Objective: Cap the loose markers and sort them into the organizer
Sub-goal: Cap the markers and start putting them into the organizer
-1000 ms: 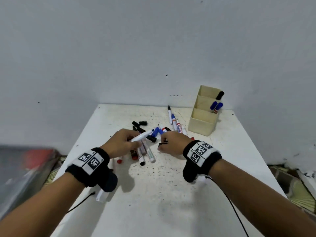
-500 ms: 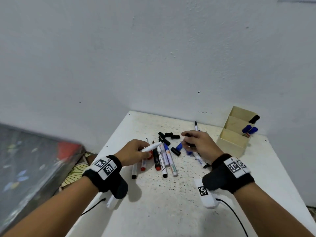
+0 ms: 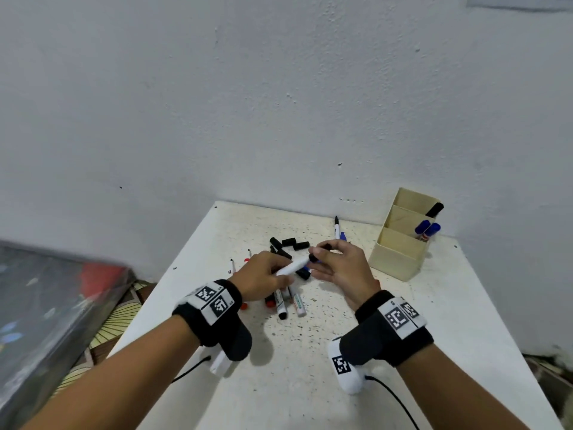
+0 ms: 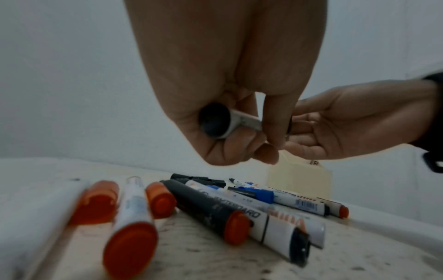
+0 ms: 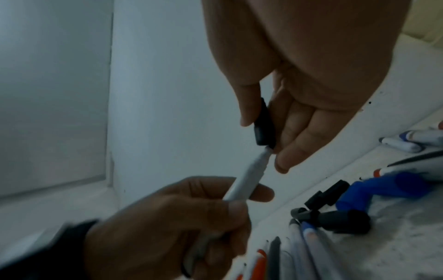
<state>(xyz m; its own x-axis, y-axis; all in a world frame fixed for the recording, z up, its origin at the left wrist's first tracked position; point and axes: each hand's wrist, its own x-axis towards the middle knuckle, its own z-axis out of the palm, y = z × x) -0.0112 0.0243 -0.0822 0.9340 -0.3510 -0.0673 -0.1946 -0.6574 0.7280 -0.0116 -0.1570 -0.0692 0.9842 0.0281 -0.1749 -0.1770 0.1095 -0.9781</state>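
Note:
My left hand (image 3: 263, 276) grips a white marker (image 3: 291, 267) above the table, its tip pointing right; the marker's black butt end (image 4: 214, 121) shows in the left wrist view. My right hand (image 3: 336, 265) pinches a black cap (image 5: 263, 123) between thumb and fingers, right at the marker's tip (image 5: 267, 151). Below lie several loose markers (image 3: 286, 301) and black caps (image 3: 293, 243). The cream organizer (image 3: 398, 252) stands at the back right with two blue-capped markers (image 3: 428, 229) and one black one (image 3: 434, 209) in it.
The white speckled table (image 3: 310, 367) meets a wall behind. Red-ended markers (image 4: 134, 233) and red caps lie on the left side of the pile. A dark blurred object (image 3: 46, 305) sits off the table's left edge. Cables trail from both wrist cameras.
My right hand lifted from the pile with a black cap and came to the tip of the marker in my left hand. The left hand raised the marker slightly.

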